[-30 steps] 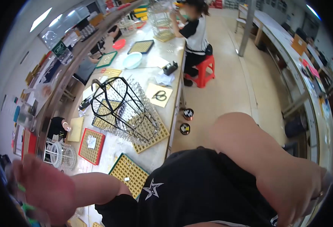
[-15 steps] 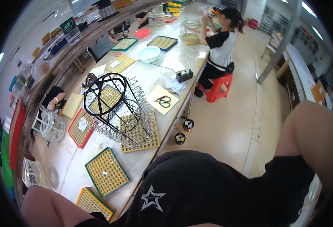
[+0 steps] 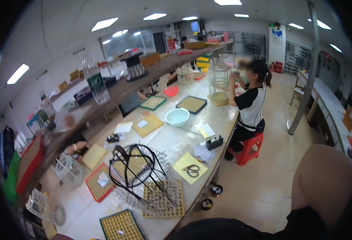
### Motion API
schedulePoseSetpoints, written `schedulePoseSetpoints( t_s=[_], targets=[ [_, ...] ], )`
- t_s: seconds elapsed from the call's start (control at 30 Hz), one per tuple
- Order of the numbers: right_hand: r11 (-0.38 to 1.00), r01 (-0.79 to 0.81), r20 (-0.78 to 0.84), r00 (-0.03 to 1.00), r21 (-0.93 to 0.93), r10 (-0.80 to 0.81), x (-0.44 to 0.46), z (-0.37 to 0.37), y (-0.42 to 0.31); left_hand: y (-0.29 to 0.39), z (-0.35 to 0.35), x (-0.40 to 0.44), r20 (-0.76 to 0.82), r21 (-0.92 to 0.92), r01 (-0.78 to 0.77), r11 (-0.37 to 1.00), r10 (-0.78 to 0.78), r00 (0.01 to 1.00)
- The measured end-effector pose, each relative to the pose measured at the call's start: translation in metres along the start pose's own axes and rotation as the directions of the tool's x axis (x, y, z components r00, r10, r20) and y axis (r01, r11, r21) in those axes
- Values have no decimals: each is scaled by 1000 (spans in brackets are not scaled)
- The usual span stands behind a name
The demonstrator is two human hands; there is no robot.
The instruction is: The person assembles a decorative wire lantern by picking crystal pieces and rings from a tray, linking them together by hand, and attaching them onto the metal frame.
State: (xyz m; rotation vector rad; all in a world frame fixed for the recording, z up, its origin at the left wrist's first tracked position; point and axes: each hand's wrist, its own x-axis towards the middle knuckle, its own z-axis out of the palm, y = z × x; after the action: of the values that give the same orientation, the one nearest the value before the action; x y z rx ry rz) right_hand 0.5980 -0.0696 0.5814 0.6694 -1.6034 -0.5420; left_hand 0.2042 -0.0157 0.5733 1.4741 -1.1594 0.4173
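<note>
Neither of my hands shows; only a bent arm at the lower right edge and a sliver of skin at the bottom left are visible. On the worktable (image 3: 176,142) stands a black wire frame (image 3: 133,185) hung with many clear beads. Its beaded side lies over a yellow gridded tray (image 3: 176,198). A red-rimmed tray (image 3: 101,182) is left of the frame, and a green-rimmed tray (image 3: 122,226) is in front. Black scissors (image 3: 192,171) rest on a yellow pad (image 3: 184,162) to the right.
A co-worker (image 3: 252,100) sits on a red stool (image 3: 250,149) beside a tall wire frame (image 3: 219,80). Tape dispenser (image 3: 214,143), pale blue bowl (image 3: 177,116) and white wire frames (image 3: 69,170) are on the table. A shelf with a bottle (image 3: 97,85) runs along the left. Spools (image 3: 216,190) stand on the floor.
The view has tilted up, bringing in the ceiling and far room. My hands, raised at both sides one second ago, have left the view. The beaded frame appears lower.
</note>
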Motion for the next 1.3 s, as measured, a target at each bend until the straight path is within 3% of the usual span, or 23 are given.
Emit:
schedulePoseSetpoints(
  t_s=[0.17,0.4,0.93,1.3],
  targets=[
    [996,52,21,998,-70,-51,16,25,-6,27,-15,7,121,-12,-9,1000,10,993],
    [988,-27,80,996,-152,40,41,67,-21,44,-31,-11,172,-113,-121,986,140,975],
    [899,-436,-100,893,41,438,6,121,-21,34,13,-74,-167,14,-347,938,344,924],
    [907,-413,-163,892,82,421,24,116,-37,20,19,-50,-74,109,-377,920,386,920]
  ],
)
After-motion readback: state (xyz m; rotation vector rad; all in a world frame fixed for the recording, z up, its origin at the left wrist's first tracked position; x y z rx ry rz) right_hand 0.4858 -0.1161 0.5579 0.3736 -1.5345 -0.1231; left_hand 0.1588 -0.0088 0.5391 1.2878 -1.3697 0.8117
